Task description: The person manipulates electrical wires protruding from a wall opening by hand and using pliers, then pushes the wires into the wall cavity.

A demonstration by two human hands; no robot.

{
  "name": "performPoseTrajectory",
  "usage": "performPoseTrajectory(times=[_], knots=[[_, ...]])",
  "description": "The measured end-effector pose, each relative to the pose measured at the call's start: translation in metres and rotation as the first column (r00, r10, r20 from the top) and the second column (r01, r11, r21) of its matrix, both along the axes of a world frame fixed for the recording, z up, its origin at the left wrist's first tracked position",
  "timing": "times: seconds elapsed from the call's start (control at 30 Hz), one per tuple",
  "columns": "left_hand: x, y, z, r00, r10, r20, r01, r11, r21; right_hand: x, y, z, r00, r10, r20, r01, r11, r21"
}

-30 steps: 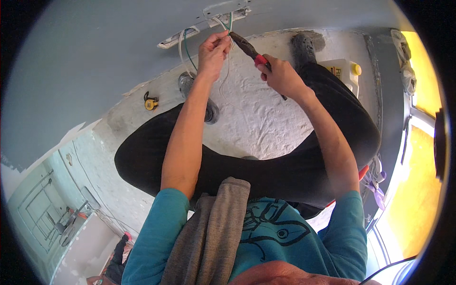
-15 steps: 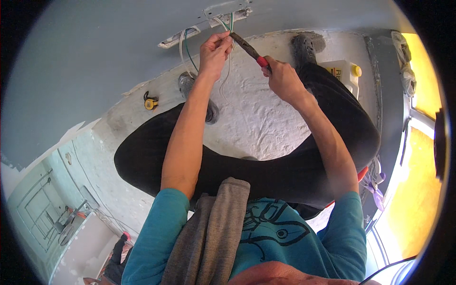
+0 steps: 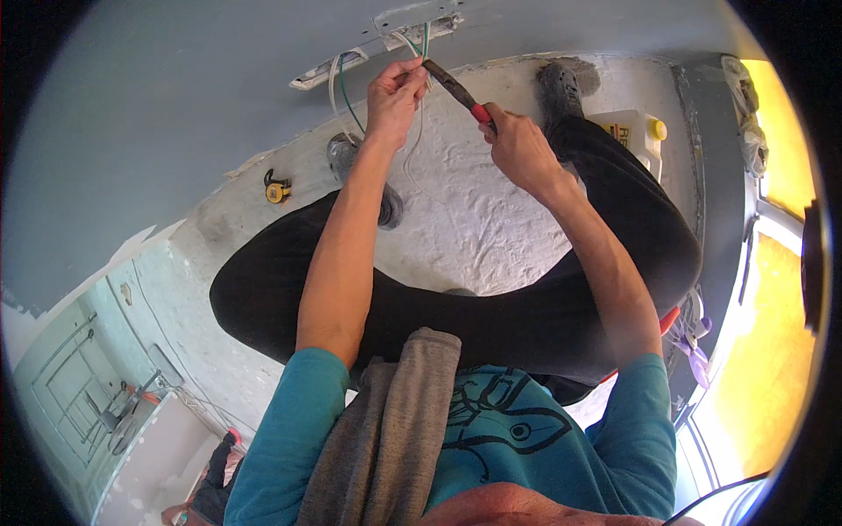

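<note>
Right, so the right hand [image 3: 524, 153] is wrapped round the red grip of the pliers [image 3: 452, 88], fingers curled in, well back from the head, likely for leverage. At the pliers' tip, the left hand [image 3: 396, 101] pinches thumb to fingers on white and green wires [image 3: 427, 41], presumably to steady them. They hang from a wall cut-out [image 3: 445, 28] just above the pliers; a second cut-out [image 3: 354, 58] sits to the pliers' left. Now, the tricky bit: the left fingertips crowd the contact point, so I can't tell whether the jaws bite. The right hand hides most of the handles. Right of the pliers, a black trouser leg [image 3: 645, 188] cuts off part of a jug [image 3: 645, 131].
</note>
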State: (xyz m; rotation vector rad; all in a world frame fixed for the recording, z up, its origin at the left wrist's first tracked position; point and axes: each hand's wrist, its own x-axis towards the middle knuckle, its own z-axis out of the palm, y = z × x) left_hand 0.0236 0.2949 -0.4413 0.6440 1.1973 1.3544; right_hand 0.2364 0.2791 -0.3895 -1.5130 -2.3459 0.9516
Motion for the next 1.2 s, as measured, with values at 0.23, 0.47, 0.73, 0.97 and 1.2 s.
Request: performPoseTrajectory(times=[0.23, 0.47, 0.73, 0.97, 1.2], knots=[[0.001, 0.0, -0.001, 1.0, 0.002, 0.024, -0.002, 1.0, -0.002, 0.001, 0.003, -0.001, 0.998, -0.041, -0.05, 0.034, 0.991, -0.131], [-0.005, 0.0, 0.01, 0.939, -0.061, -0.338, 0.062, 0.998, -0.008, -0.001, 0.005, 0.004, 0.998, -0.037, -0.044, 0.031, 0.993, -0.116], [0.007, 0.012, 0.028, 0.712, -0.23, -0.663, 0.107, 0.969, -0.222, 0.012, 0.033, -0.001, 0.988, -0.024, 0.154, 0.042, 0.993, -0.112], [0.018, 0.007, 0.011, 0.84, 0.065, -0.539, -0.089, 0.996, -0.019, 0.011, 0.031, -0.005, 0.978, -0.077, 0.192, 0.091, 0.994, -0.067], [0.013, 0.002, 0.022, 0.849, -0.006, -0.528, -0.021, 0.999, -0.044, 0.016, 0.033, 0.0, 0.987, -0.06, 0.15, 0.069, 0.996, -0.056]])
